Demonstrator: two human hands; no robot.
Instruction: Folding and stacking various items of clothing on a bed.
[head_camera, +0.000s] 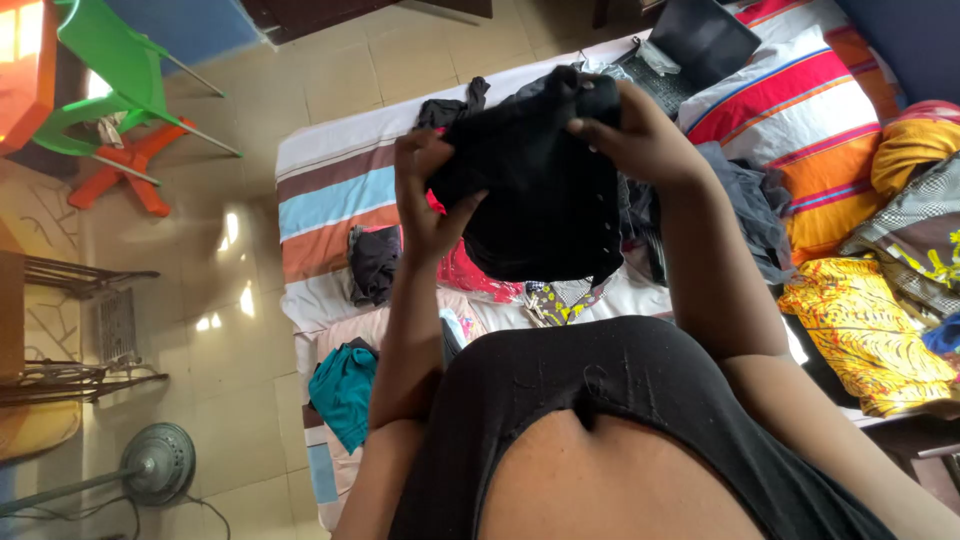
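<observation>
Both hands are up over the bed, holding a black garment (535, 190) between them. Left hand (428, 195) is clamped on its left edge, right hand (630, 130) pinches the top corner shut. The cloth hangs bunched, long side running top to bottom, lower edge pointing down toward the striped bedsheet (330, 190) and a teal cloth (343, 390)

Daylight enters from the upper left, throwing bright glare patches on the glossy tiled floor (225, 300). The wide lens bends the edges, the black garment (540, 190) loses detail, and focus is slightly soft.
</observation>
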